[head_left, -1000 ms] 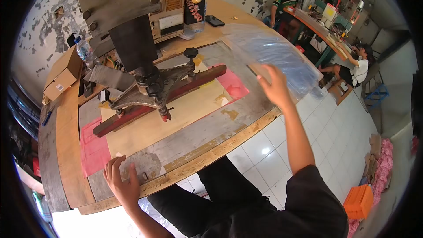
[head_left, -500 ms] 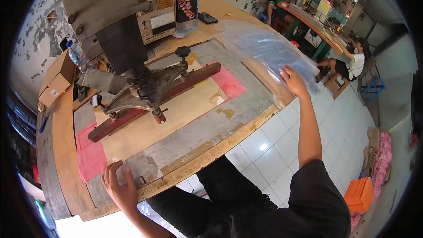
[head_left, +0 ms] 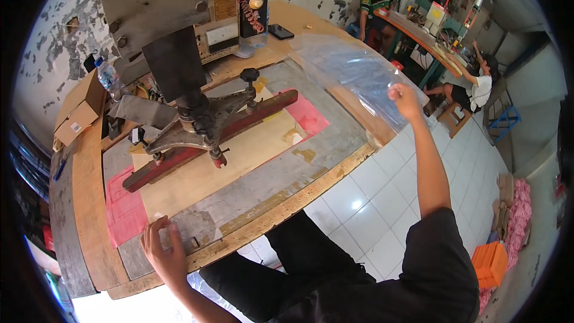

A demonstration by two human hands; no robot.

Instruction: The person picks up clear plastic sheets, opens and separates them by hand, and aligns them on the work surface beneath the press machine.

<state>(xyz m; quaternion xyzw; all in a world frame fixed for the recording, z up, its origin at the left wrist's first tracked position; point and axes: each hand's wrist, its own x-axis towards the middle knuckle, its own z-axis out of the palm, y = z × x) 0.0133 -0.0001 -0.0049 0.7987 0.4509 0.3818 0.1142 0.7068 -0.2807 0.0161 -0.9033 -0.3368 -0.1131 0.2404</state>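
Observation:
At the front left of the worktable, my left hand (head_left: pixel 164 251) rests on the grey metal plate (head_left: pixel 281 188), thumb and fingers apart and holding nothing. A small dark metal stub (head_left: pixel 195 241) sits beside its thumb. My right hand (head_left: pixel 408 101) is closed in a pinch at the edge of the clear plastic sheets (head_left: pixel 353 72), which lie spread over the table's right side. A bit of the plastic seems raised at its fingertips. Between my hands, a machine's red-edged bar (head_left: pixel 209 143) hangs over a cream board (head_left: pixel 233 164) with pink sheet (head_left: pixel 308 113) showing at both ends.
The press machine (head_left: pixel 155 0) rises at the back left. A cardboard box (head_left: pixel 78 107), a water bottle (head_left: pixel 109 76) and a phone (head_left: pixel 281 31) are on the table. Two people sit at another bench (head_left: pixel 418 33). An orange crate (head_left: pixel 490 263) stands on the right.
My right hand has moved up and slightly right, its fingers going from spread on the plastic to a closed pinch. My left hand stays almost in place.

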